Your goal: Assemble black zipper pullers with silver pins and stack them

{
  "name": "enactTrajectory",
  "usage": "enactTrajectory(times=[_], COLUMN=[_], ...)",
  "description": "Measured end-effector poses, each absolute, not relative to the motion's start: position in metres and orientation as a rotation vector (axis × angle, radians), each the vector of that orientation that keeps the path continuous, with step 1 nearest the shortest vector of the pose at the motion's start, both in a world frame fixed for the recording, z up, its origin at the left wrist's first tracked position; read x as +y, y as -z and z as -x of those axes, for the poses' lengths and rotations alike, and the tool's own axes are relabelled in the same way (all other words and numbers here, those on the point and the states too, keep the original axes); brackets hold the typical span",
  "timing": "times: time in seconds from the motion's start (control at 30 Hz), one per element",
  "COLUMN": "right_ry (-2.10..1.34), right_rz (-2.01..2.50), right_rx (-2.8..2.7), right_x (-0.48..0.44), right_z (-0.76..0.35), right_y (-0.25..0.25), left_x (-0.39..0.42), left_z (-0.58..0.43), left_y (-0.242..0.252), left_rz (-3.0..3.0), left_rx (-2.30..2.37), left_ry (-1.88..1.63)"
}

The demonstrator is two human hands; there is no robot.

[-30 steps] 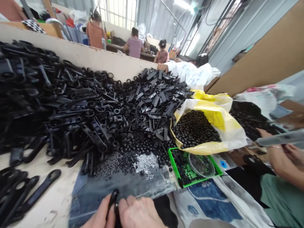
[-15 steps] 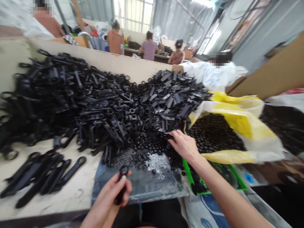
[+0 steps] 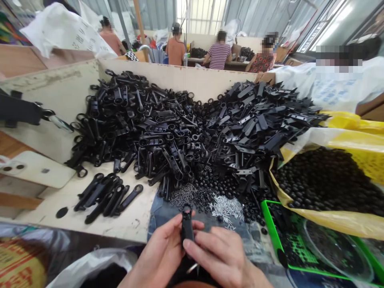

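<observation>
In front of my body, my left hand (image 3: 163, 248) is closed round a black plastic part (image 3: 187, 230), long and flat with a ring at its upper end. My right hand (image 3: 223, 248) grips the lower end of the same part, its thumb pressed against it. Below the right fingers a thin silvery metal piece (image 3: 192, 268) sticks out; its kind and what holds it are hidden. Just beyond the hands lie a heap of small silver pins (image 3: 227, 207) and, left of it, tiny dark grey pieces (image 3: 184, 196) on a dark mat (image 3: 165, 218).
Big piles of black ring-ended parts (image 3: 132, 108) and flat black pieces (image 3: 255, 108) fill the back. At right are a yellow-white sack (image 3: 327, 218) of black beads and a green tray (image 3: 271, 228). Several finished-looking parts (image 3: 109, 196) and a phone (image 3: 45, 170) lie left. People sit beyond.
My right hand has come back from the small black pieces at the right of the mat to the part in my left hand. The view has swung left.
</observation>
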State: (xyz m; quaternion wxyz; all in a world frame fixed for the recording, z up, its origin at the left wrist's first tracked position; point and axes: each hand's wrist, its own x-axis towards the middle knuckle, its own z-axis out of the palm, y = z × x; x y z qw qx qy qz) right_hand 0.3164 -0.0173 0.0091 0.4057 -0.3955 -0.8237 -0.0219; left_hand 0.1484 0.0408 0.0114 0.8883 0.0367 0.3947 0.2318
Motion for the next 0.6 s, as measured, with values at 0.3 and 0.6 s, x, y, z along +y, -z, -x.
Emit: enactTrajectory(times=[0.3,0.6], right_ry=[0.010,-0.365], right_rz=[1.089,1.333], right_rx=[-2.035,-1.893], right_x=[-0.021,-0.029], right_z=[-0.309,-0.291], right_y=[0.008,0.006], left_x=[0.026,0.020], left_z=[-0.143,-0.145], left_y=[0.002,-0.002], left_rz=[-0.112,-0.287], left_rx=[0.792,0.998], left_ry=[-0.560,-0.704])
